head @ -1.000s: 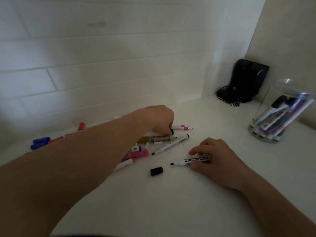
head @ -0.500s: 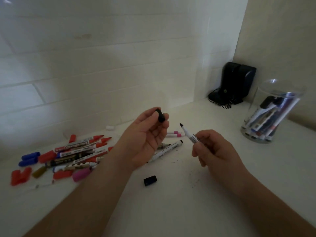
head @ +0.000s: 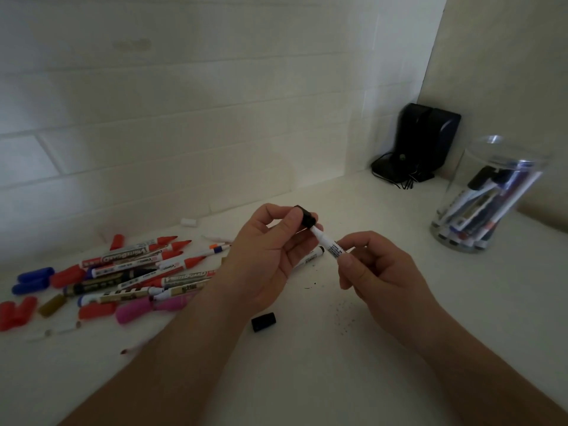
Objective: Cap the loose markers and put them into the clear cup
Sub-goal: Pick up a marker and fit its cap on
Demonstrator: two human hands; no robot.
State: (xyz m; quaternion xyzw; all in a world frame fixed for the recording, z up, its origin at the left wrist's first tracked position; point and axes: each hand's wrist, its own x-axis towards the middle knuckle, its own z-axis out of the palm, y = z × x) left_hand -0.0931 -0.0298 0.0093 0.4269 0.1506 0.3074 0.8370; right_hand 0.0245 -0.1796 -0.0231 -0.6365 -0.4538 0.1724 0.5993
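Your left hand (head: pixel 270 256) has brought the black cap (head: pixel 305 218) onto the marker (head: pixel 330 245) tip — nearly seated. Right hand (head: pixel 378 272) pinches the barrel; next, the clear cup (head: pixel 488 195) at right.

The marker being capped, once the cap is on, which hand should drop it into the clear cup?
Right, probably. The right hand already grips the marker by its barrel, and the clear cup stands on that side. The left hand only pinches the black cap and would have to cross over.

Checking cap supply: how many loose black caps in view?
2: one black cap pinched by the left hand at the marker tip; one spare black cap on the table. More may be hidden.
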